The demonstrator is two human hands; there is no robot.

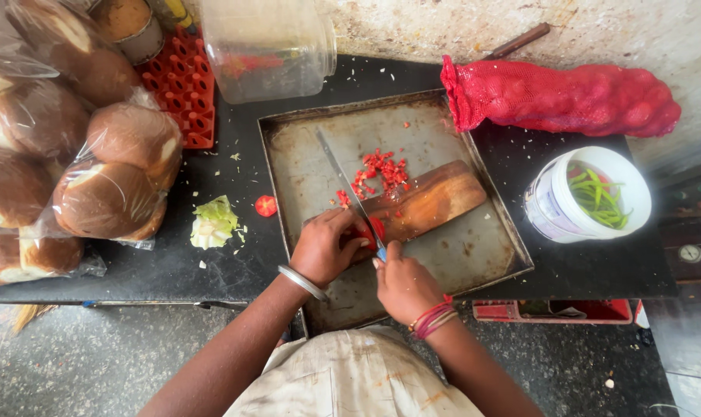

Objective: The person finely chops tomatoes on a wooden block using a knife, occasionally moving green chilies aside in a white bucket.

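Observation:
My left hand [325,245] presses down on a red tomato piece [371,231] at the near end of a wooden cutting board [431,198]. My right hand [403,284] grips the blue handle of a long knife [342,179], whose blade runs up and to the left across the board. A heap of diced tomato [380,171] lies at the board's far edge and on the metal tray [474,247] under it. A metal bangle sits on my left wrist, red threads on my right.
Bagged buns [107,197] are stacked at the left beside a red crate [180,85]. A clear plastic jar [265,46] stands behind the tray. A red mesh sack [559,99] and a white tub of green chillies [594,197] sit at the right. Cabbage scraps [213,222] and a tomato end [265,205] lie on the black counter.

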